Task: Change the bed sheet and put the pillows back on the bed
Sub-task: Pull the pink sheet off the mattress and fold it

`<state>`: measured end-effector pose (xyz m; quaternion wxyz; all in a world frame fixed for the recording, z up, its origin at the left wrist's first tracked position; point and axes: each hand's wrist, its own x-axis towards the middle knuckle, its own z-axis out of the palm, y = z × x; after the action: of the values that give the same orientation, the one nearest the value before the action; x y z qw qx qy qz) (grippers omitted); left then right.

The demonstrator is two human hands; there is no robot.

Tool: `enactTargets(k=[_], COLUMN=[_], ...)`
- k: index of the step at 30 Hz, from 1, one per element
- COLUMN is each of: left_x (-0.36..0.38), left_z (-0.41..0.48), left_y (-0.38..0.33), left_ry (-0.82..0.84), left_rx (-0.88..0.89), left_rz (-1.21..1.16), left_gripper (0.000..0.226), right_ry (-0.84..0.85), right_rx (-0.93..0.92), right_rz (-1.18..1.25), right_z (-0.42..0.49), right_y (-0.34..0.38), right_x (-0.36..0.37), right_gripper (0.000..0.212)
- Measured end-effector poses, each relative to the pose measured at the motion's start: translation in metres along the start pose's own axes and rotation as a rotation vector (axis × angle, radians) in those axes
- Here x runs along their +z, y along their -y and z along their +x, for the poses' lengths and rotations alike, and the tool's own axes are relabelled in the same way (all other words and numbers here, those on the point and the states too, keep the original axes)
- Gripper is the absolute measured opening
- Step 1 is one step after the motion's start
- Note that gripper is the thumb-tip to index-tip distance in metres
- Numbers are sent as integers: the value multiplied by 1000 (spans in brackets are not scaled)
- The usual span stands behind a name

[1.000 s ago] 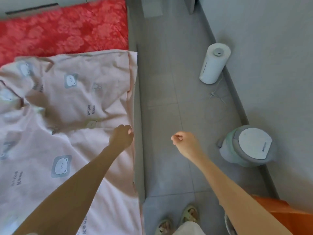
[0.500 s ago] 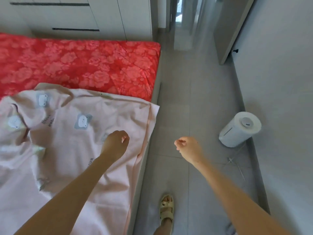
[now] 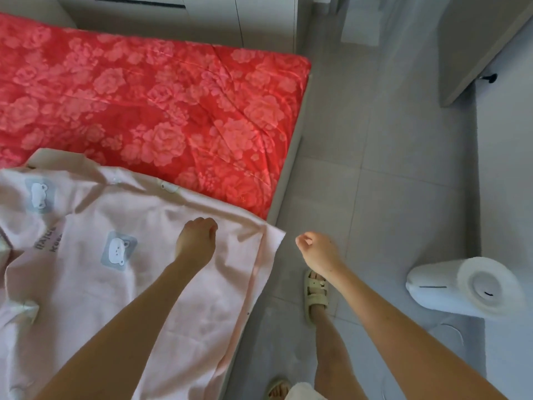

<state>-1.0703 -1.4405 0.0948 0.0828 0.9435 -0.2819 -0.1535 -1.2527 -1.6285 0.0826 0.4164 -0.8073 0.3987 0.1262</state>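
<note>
- Head view: pale pink bear-print bed sheet half-spread over the near end of the red floral mattress cover; pillows unseen.
- Left hand curled on the sheet, grip unclear; right hand fisted, empty.

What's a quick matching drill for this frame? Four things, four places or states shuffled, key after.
Things:
1. pink bear-print sheet
2. red floral cover
3. white cylinder
4. right hand

Places or states:
A. curled, holding nothing, over the floor
B. standing on the floor by the wall
C. uncovered at the far end of the bed
D. spread over the near end of the bed

Pairs: 1-D, 2-C, 3-B, 4-A
</note>
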Motion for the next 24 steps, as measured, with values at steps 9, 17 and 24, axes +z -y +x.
enactTargets(k=[9, 17, 24], left_x=[71, 101, 60], left_z=[146, 200, 232], left_y=[11, 56, 59], left_ry=[109, 270, 362], left_rx=[37, 345, 503], left_rz=[245, 575, 698], left_gripper=[26, 48, 15], right_ry=[426, 764, 426], right_rx=[1, 79, -284], right_rz=[-82, -88, -214], right_z=[178, 235, 215], right_y=[-1, -5, -12], right_x=[40, 93, 47], right_gripper=[34, 21, 57])
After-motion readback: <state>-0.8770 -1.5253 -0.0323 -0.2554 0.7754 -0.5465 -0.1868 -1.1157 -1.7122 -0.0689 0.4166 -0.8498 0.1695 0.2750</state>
